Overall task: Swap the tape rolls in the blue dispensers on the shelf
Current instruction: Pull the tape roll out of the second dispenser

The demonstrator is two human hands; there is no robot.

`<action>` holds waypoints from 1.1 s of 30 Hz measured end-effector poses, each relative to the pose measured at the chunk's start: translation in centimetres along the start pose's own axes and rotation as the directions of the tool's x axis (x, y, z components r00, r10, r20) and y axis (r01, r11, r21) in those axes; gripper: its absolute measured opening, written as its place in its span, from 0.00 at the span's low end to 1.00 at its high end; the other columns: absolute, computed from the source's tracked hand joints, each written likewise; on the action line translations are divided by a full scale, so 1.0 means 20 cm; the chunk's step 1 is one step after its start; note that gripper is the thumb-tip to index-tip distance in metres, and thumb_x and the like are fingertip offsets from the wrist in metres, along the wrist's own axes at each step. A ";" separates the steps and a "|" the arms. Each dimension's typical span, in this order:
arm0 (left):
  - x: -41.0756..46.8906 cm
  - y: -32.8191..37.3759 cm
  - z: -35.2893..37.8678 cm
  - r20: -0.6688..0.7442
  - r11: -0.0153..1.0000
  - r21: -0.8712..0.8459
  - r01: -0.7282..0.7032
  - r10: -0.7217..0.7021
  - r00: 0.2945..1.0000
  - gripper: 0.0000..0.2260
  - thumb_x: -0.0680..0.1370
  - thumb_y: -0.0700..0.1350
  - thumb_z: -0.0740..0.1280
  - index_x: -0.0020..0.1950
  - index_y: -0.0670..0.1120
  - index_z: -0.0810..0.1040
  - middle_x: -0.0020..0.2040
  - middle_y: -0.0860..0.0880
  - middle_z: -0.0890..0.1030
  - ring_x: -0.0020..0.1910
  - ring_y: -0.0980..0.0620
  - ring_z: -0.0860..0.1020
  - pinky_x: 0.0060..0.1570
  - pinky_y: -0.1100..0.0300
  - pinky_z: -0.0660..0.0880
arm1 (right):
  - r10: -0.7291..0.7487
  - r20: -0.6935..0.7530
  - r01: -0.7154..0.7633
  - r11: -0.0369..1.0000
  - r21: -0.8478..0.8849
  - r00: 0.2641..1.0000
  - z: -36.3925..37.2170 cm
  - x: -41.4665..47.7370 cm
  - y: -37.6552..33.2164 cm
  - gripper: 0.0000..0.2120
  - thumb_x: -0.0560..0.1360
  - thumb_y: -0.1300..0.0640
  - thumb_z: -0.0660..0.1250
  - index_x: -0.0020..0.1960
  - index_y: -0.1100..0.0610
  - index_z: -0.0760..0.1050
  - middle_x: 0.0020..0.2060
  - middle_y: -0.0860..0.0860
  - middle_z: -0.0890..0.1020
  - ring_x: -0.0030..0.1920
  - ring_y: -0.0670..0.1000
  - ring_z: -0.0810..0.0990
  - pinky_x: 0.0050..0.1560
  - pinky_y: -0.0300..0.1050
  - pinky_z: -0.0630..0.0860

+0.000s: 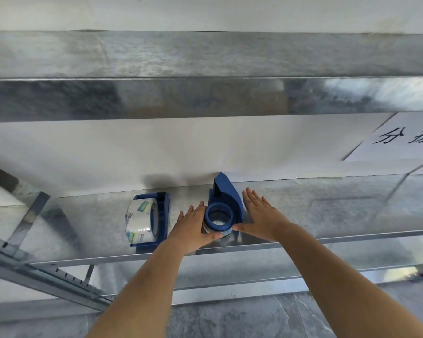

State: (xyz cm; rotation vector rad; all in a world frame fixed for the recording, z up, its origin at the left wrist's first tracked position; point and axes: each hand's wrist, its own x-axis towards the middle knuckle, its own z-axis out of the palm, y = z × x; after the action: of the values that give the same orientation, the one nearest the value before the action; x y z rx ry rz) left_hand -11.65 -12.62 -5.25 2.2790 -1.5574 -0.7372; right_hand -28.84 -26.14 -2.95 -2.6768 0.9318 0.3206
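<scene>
A person reaches both bare arms onto a shiny galvanised metal shelf [327,203]. Two blue plastic tape dispensers stand near each other on it. The left dispenser [163,215] carries a clear printed tape roll [138,223]. The right dispenser [226,191] has a second clear roll [224,232] around its blue hub. The left hand [191,228] and right hand [261,213] flank that roll, fingers straight and spread, thumbs touching it. No roll lies loose, so the swap looks either barely begun or nearly finished; which, I cannot tell.
</scene>
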 end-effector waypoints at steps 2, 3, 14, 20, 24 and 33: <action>0.00 0.00 0.00 0.002 1.000 -0.001 0.000 0.000 1.000 0.40 0.72 0.63 0.67 0.77 0.51 0.51 0.79 0.50 0.50 0.77 0.46 0.48 0.75 0.46 0.45 | -0.001 0.005 0.001 1.000 0.000 1.000 0.00 0.00 0.01 0.50 0.74 0.30 0.56 0.77 0.58 0.33 0.77 0.53 0.37 0.77 0.50 0.37 0.77 0.49 0.42; 0.00 0.00 0.00 0.004 1.000 -0.002 0.000 0.000 1.000 0.41 0.72 0.63 0.67 0.77 0.51 0.51 0.79 0.50 0.50 0.77 0.46 0.48 0.75 0.46 0.44 | -0.001 0.005 0.001 1.000 -0.001 1.000 0.00 0.00 0.01 0.50 0.73 0.30 0.56 0.77 0.58 0.33 0.77 0.53 0.37 0.77 0.50 0.37 0.77 0.49 0.42; -0.01 0.00 -0.01 0.017 1.000 -0.021 0.001 -0.001 1.000 0.40 0.73 0.62 0.67 0.77 0.51 0.51 0.79 0.50 0.50 0.77 0.47 0.48 0.75 0.46 0.43 | 0.057 0.018 -0.057 0.998 -0.017 0.998 -0.02 -0.01 0.10 0.43 0.78 0.36 0.54 0.77 0.58 0.34 0.77 0.53 0.37 0.77 0.50 0.37 0.77 0.48 0.41; -0.01 0.01 0.00 0.010 0.999 -0.034 0.003 -0.002 1.000 0.40 0.72 0.62 0.67 0.77 0.51 0.52 0.79 0.51 0.51 0.77 0.46 0.47 0.75 0.46 0.43 | 0.055 0.010 -0.054 0.997 -0.053 0.998 -0.03 0.00 0.12 0.41 0.79 0.37 0.53 0.77 0.58 0.34 0.77 0.53 0.38 0.77 0.50 0.38 0.77 0.48 0.41; -0.01 0.01 0.00 -0.001 1.000 -0.019 0.002 -0.002 1.000 0.40 0.72 0.63 0.67 0.77 0.50 0.52 0.78 0.50 0.53 0.77 0.45 0.47 0.75 0.46 0.43 | 0.060 -0.003 -0.060 0.996 -0.070 0.998 -0.02 0.00 0.12 0.40 0.80 0.38 0.52 0.77 0.59 0.34 0.78 0.54 0.38 0.77 0.51 0.38 0.77 0.48 0.41; -0.01 0.00 0.01 -0.018 1.000 0.004 0.012 -0.012 1.000 0.45 0.71 0.64 0.67 0.77 0.48 0.48 0.78 0.49 0.53 0.77 0.46 0.47 0.74 0.45 0.44 | 0.057 -0.009 -0.056 0.998 0.027 0.998 -0.05 -0.03 0.10 0.50 0.74 0.33 0.59 0.77 0.59 0.33 0.77 0.53 0.37 0.77 0.51 0.37 0.77 0.48 0.40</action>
State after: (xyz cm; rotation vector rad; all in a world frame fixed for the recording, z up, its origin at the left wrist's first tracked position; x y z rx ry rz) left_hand -11.79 -12.50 -5.31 2.2934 -1.5406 -0.7154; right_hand -30.48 -27.61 -2.24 -2.6335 1.0090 0.3051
